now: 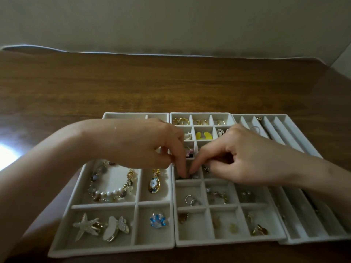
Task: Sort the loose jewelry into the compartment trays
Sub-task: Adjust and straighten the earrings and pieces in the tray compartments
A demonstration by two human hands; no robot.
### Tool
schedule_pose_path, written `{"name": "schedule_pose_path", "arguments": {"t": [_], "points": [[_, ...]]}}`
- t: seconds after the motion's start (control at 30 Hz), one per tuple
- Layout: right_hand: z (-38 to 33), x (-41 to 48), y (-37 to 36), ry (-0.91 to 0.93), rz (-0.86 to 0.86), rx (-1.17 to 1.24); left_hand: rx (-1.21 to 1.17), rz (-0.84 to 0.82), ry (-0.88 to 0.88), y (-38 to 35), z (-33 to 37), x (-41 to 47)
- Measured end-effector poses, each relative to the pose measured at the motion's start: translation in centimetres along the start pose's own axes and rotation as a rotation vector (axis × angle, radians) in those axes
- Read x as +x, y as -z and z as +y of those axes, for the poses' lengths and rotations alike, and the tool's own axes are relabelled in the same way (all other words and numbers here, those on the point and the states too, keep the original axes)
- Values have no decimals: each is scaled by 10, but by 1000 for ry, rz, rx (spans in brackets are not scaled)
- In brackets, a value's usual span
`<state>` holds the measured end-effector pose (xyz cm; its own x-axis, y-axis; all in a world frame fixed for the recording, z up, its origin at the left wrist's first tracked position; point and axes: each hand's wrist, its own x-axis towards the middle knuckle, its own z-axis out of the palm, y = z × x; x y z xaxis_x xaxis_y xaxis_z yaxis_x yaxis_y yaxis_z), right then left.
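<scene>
Two hands were in view, one left hand [144, 143] and one right hand [237, 158], and there was one table [171, 82]. Three trays could be counted: a left tray [114, 249], a middle tray [228, 242] and a right tray [313, 241]. The left tray held one bead bracelet [110, 186], one drop pendant [154, 184], one blue flower [157, 221], one starfish clip [85, 224] and one shell clip [115, 227]. The middle tray held two yellow pieces [204, 135] and two silver hoops [190, 200]. Its two nearest rows had three compartments each. Its gold pieces were too blurred to count, as were the right tray's slots.
</scene>
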<state>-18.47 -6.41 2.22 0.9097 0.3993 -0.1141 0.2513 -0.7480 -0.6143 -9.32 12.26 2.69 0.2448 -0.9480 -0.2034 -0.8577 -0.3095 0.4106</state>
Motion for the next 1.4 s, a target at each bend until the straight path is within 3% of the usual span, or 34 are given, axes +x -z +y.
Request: {"name": "schedule_pose_path", "arguments": {"t": [0.43, 0.57, 0.73, 1.07, 1.4], "points": [[-2, 12, 1, 9, -8, -48, -66, -69, 8, -6, -1, 1], [-2, 12, 2, 18, -9, 5, -126, 85, 21, 3, 1, -3], [-8, 16, -1, 49, -63, -37, -181, 358, 192, 13, -6, -4], [-14, 25, -10, 43, -20, -206, -223, 486, 277, 13, -6, -2], [-12, 23, -15, -11, 7, -228, -220, 474, 296, 12, -6, -1]]}}
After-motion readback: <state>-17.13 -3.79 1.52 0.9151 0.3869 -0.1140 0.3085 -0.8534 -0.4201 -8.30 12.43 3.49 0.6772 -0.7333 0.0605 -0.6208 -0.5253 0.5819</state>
